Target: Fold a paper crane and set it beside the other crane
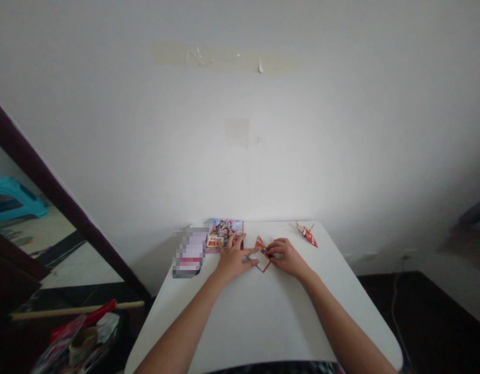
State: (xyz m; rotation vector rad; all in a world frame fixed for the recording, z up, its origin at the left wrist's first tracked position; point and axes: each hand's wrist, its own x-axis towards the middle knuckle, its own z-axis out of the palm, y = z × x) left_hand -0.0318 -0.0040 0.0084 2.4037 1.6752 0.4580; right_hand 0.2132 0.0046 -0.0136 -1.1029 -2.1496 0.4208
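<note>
Red-and-white paper [262,262] lies between your fingers: right hand [285,255] pinching it, left hand [236,258] spread against it; uneven pressure from either could skew folds.

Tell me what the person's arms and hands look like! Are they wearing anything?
The left hand and right hand are bare, with no gloves, watch or bracelet to see. The forearms are bare too, with no sleeves in view. At the bottom edge shows some dark cloth, perhaps clothing.
</note>
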